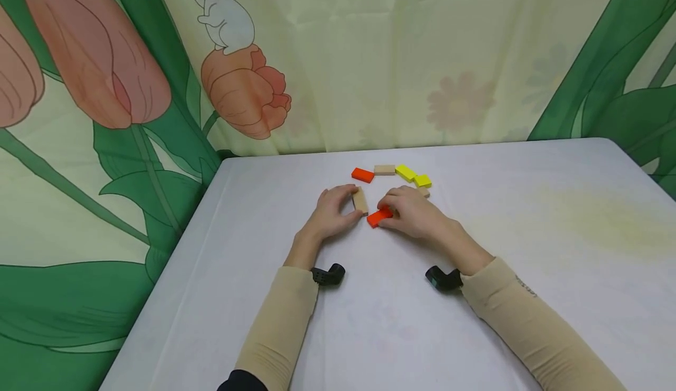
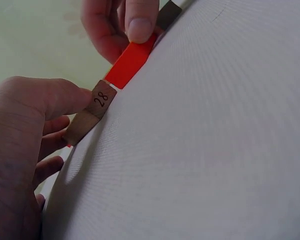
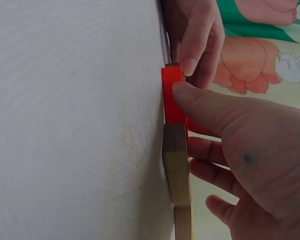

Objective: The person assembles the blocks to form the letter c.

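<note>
My left hand [image 1: 330,212] holds a plain wooden block [image 1: 360,201] lying flat on the table, thumb at its near end and fingers toward its far end. In the left wrist view that wooden block [image 2: 92,112] bears the number 28. My right hand [image 1: 414,212] pinches a red block [image 1: 376,219] by its right part. The left wrist view shows the red block [image 2: 131,62] with one end right at the numbered block's corner. Another wooden block [image 3: 176,162] sits by the red block's other end, under my right palm's side in the right wrist view.
Beyond my hands, a second red block [image 1: 362,175], a wooden block [image 1: 384,169] and two yellow blocks [image 1: 405,172] continue a rough ring. A wooden block [image 1: 424,192] shows partly behind my right hand. A white cloth covers the table [image 1: 380,320]; a printed curtain [image 1: 348,74] hangs behind.
</note>
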